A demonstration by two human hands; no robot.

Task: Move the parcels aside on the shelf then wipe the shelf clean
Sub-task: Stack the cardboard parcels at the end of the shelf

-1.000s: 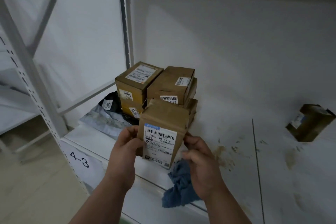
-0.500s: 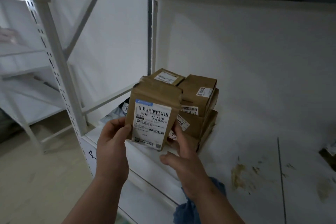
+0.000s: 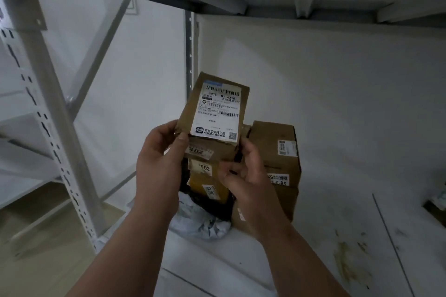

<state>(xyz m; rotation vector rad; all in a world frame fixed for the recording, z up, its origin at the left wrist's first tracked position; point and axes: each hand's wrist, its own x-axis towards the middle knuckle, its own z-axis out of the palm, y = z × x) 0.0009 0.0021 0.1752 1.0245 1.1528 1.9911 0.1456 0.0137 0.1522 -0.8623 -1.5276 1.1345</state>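
- White shelf (image 3: 301, 236) lies bare and stained right of the box stack (image 3: 275, 164), with room up to the wall.
- My left hand (image 3: 159, 164) and right hand (image 3: 243, 171) both pinch one labelled parcel (image 3: 214, 108) by its lower corners, raised above the stack.
- How many boxes are in the stack I cannot count; my hands hide some.
- One grey bag (image 3: 200, 224) pokes out beneath the stack.

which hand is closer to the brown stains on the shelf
Right. The right hand holds the parcel on the side toward the stains, which lie low at right on the shelf. The left hand grips the parcel's far side.
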